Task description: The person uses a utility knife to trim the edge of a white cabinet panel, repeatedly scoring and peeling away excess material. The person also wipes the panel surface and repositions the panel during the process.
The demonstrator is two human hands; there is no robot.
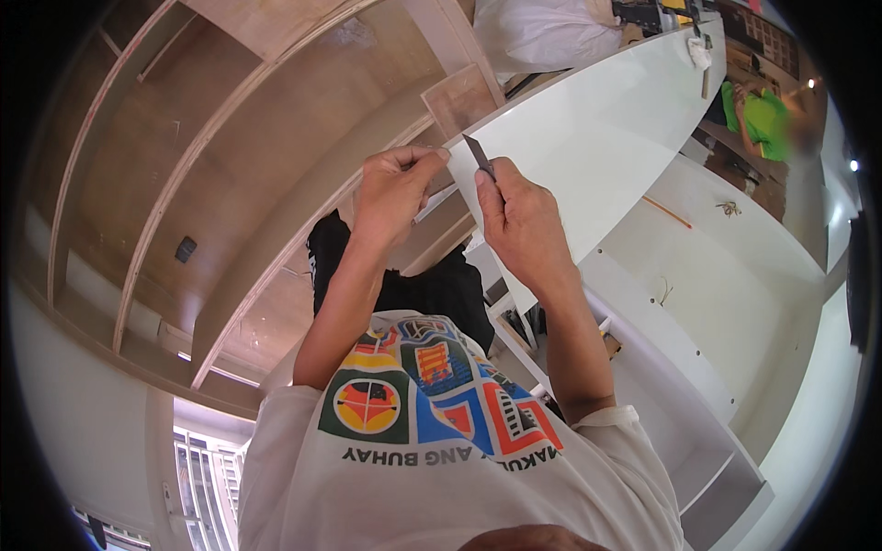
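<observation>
My right hand point(525, 220) is closed around a utility knife point(478, 154), its dark blade pointing up and to the left. Just left of it, my left hand point(395, 193) is pinched closed, thumb against fingers. Whatever those fingertips hold, if anything, is too small to make out. Both hands are at the near left end of a long glossy white panel point(597, 138), which stretches away to the upper right. The knife blade shows against the panel's white surface; whether it touches cannot be told.
Bare wooden cabinet frames point(230, 110) stand along the left. A small brown board point(464, 101) lies beside the panel. On the right, a white cabinet carcass point(735, 275) has a pencil point(668, 212) on it. A white sack point(547, 37) and a person in green point(764, 119) are farther off.
</observation>
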